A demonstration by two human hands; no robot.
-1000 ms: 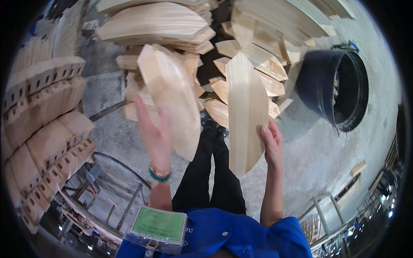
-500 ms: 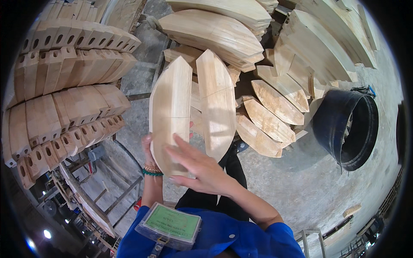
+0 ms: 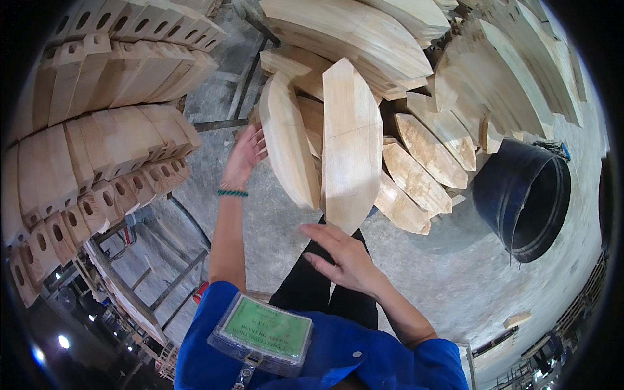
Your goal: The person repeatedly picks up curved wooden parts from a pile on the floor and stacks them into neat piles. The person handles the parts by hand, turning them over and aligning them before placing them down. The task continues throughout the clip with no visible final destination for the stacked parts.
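Two long curved wooden boards with pointed ends lie side by side on other wood in front of me. The left board (image 3: 284,140) leans on its narrow side, while the right board (image 3: 353,146) shows its broad pale face with a thin line across it. My left hand (image 3: 244,157), a green bead bracelet at its wrist, is open at the outer edge of the left board; whether the fingertips touch it I cannot tell. My right hand (image 3: 346,257) hangs open just below the near end of the right board, fingers stretched out and holding nothing.
Slotted wooden parts (image 3: 97,143) are stacked in rows at left. Larger curved boards (image 3: 351,36) are piled at the back, with shorter pieces (image 3: 416,175) to the right. A black bin (image 3: 513,195) stands on the concrete floor (image 3: 448,286). A metal frame (image 3: 175,286) is at lower left.
My hands have let go of the left board, which now lies tilted farther away beside the right board. My left hand has moved forward; my right hand has drawn back to the right.
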